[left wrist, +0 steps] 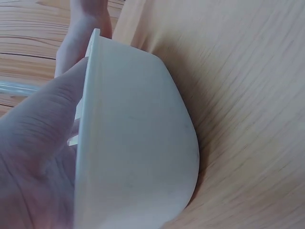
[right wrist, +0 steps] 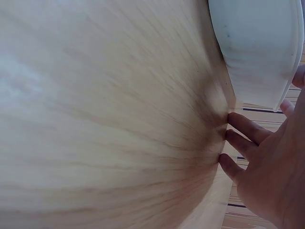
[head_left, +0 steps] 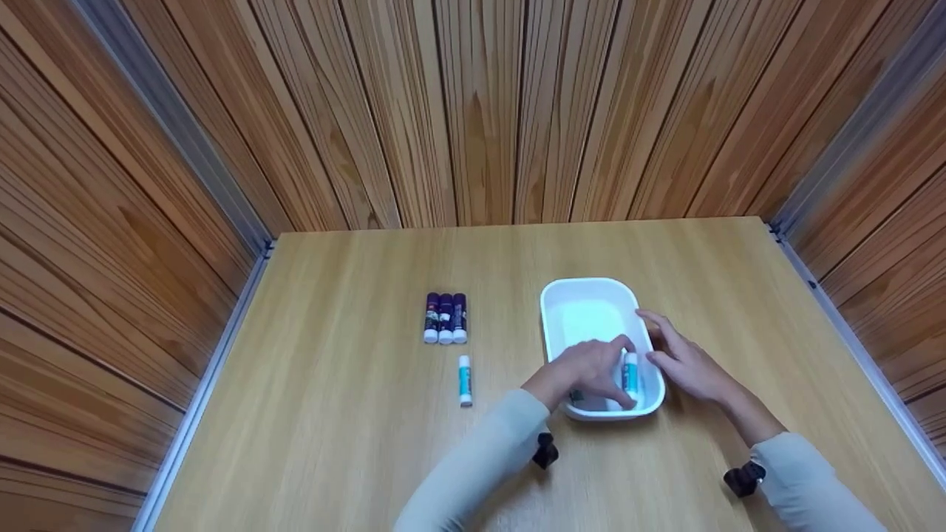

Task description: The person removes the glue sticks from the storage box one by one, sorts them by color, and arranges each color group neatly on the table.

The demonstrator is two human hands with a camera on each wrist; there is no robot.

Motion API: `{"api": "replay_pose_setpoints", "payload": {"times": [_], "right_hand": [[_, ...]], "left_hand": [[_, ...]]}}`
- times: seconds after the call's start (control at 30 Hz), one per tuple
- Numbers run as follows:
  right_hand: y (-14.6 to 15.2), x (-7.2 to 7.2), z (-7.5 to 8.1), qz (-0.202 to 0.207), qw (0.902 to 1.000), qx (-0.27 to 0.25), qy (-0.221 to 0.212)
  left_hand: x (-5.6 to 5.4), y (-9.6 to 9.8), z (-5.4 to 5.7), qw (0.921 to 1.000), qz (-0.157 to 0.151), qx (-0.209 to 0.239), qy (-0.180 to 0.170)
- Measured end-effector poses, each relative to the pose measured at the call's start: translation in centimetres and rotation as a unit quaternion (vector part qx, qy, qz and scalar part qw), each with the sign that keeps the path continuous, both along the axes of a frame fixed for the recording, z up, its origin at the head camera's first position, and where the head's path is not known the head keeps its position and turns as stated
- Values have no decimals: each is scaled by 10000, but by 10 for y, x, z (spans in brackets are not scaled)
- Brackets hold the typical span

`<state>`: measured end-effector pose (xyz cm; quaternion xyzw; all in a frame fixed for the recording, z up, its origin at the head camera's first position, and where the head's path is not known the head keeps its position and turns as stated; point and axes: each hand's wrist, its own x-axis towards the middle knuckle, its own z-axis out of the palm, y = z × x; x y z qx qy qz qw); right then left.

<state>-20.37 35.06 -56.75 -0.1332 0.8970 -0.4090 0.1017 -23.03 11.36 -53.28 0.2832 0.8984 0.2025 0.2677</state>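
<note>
One blue-and-white glue stick [head_left: 630,374] lies inside the white tub [head_left: 589,310], long axis near-to-far, white end far. The left hand [head_left: 590,366] spans its ends, thumb nearest; whether clamped cannot be told. The right hand [head_left: 687,364], fingers apart, sits at the tub's right rim.

A light wooden table [head_left: 332,332] is filling the lower part of the head view, its fine grain showing. Beyond it, a back wall [head_left: 480,111] of reddish-brown planks is rising, dark grooves dividing the boards. A left wall [head_left: 96,222] and a right wall [head_left: 902,258] of similar planks are flanking the table. Grey metal is framing everything: a left post [head_left: 174,125] and a right post [head_left: 861,133] are standing at the rear corners, a left rail [head_left: 203,391] and a right rail [head_left: 857,345] are edging the tabletop.
</note>
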Motion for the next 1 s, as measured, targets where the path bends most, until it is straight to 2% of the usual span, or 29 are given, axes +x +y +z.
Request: {"api": "replay_pose_setpoints", "payload": {"times": [0.2,0.53,0.73,1.0], "right_hand": [[-1,0,0,13,10000,10,67],[-1,2,-2,-60,9999,65,-70],[-1,2,-3,-75,9999,81,-54],[-1,2,-2,-8,10000,58,73]], "left_hand": [[0,-7,0,9995,55,315,21],[1,-14,1,9952,144,867,420],[6,-20,0,9926,336,981,634],[8,-37,10,9873,484,1254,852]]}}
